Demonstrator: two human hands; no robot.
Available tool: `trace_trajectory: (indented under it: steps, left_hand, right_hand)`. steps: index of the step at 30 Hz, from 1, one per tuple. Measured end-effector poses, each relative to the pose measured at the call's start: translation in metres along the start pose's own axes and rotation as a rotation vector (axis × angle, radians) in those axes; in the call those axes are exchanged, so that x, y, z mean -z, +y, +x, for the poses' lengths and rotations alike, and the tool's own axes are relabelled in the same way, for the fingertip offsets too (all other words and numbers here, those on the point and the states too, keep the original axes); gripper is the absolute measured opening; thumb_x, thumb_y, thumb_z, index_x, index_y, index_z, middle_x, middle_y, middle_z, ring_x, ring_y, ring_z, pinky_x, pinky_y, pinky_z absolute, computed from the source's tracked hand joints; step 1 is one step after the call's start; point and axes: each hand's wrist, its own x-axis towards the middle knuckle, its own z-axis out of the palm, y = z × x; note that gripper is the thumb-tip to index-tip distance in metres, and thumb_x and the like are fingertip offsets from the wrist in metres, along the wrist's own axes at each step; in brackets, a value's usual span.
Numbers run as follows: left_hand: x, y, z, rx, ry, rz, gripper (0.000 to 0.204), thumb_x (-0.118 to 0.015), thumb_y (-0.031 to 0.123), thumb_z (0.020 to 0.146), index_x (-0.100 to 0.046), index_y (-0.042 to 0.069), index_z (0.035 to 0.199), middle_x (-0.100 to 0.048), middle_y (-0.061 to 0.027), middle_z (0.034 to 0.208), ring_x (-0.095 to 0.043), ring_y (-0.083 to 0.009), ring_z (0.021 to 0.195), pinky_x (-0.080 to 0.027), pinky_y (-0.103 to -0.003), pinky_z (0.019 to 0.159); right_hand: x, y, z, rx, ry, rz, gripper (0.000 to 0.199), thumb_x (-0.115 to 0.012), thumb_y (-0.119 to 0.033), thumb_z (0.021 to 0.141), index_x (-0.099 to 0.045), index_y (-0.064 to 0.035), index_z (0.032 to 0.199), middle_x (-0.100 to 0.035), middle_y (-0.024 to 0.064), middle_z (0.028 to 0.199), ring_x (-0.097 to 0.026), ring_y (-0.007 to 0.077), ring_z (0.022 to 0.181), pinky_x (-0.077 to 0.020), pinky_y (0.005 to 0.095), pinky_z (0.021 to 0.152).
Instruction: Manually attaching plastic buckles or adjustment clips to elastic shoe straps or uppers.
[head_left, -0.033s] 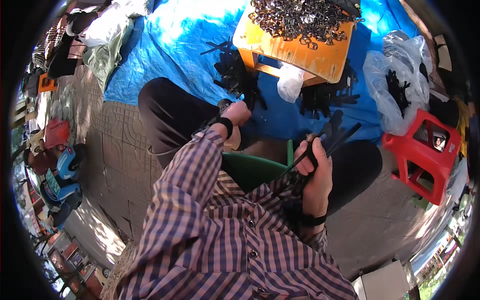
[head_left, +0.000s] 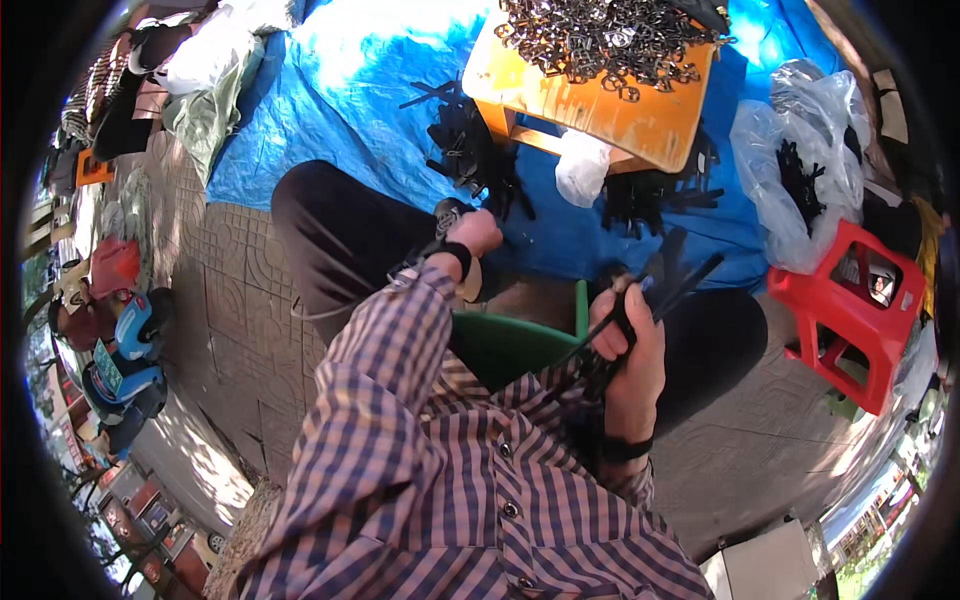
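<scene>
My left hand (head_left: pixel 476 232) is closed in a fist beside my left knee, near a shoe; what it holds, if anything, is hidden. In my right hand (head_left: pixel 640 345) several thin black straps (head_left: pixel 685 283) are gripped, their ends fanning out past the fingers toward the right. A small dark piece shows at the fingertips, too blurred to name. Between my legs is a green plastic thing (head_left: pixel 510 345), partly covered by my shirt. Ahead of the left hand, a bunch of black straps (head_left: pixel 465 140) lies on a blue tarp (head_left: pixel 350 120).
A low wooden table (head_left: pixel 560 90) ahead carries a heap of dark metal buckles (head_left: pixel 610 45). A white plastic bag (head_left: pixel 581 168) hangs at its near edge. To the right are a clear plastic bag (head_left: pixel 790 120) with black straps and a red plastic stool (head_left: pixel 865 310).
My left hand has dropped slightly toward me. The straps in my right hand have shifted a little; its grip looks the same.
</scene>
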Motion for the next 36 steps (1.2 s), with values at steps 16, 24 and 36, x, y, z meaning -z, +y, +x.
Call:
trace_trajectory:
  steps: [16, 24, 36]
  left_hand:
    - [-0.099, 0.008, 0.086, 0.695, 0.422, -0.499, 0.037, -0.061, 0.026, 0.080, -0.049, -0.003, 0.101, -0.062, -0.0254, 0.092, -0.062, -0.0385, 0.087, -0.047, -0.046, 0.078]
    - [-0.103, 0.002, 0.084, 0.767, 0.547, -0.628, 0.024, -0.050, 0.014, 0.079, -0.055, -0.002, 0.096, -0.062, -0.0255, 0.094, -0.062, -0.0391, 0.084, -0.046, -0.047, 0.079]
    - [0.007, 0.078, -0.078, -0.086, -0.268, -1.287, 0.037, -0.042, -0.005, 0.082, -0.034, -0.001, 0.118, -0.059, -0.0184, 0.083, -0.058, -0.0185, 0.059, -0.049, -0.028, 0.050]
  right_hand:
    - [0.003, 0.003, 0.029, -0.229, 0.347, -0.181, 0.023, -0.059, -0.024, 0.087, -0.048, -0.0069, 0.098, -0.051, 0.0048, 0.075, -0.034, 0.0054, 0.042, -0.0298, 0.0184, 0.037]
    - [0.000, 0.001, 0.025, -0.214, 0.292, -0.046, 0.021, -0.060, -0.015, 0.085, -0.049, -0.0057, 0.100, -0.053, 0.0095, 0.073, -0.038, 0.0082, 0.044, -0.0323, 0.0216, 0.040]
    - [-0.017, -0.022, -0.008, 0.032, -0.118, 0.087, 0.018, -0.045, -0.025, 0.092, -0.044, -0.0091, 0.085, -0.038, -0.0027, 0.066, -0.036, 0.0066, 0.057, -0.0308, 0.0220, 0.052]
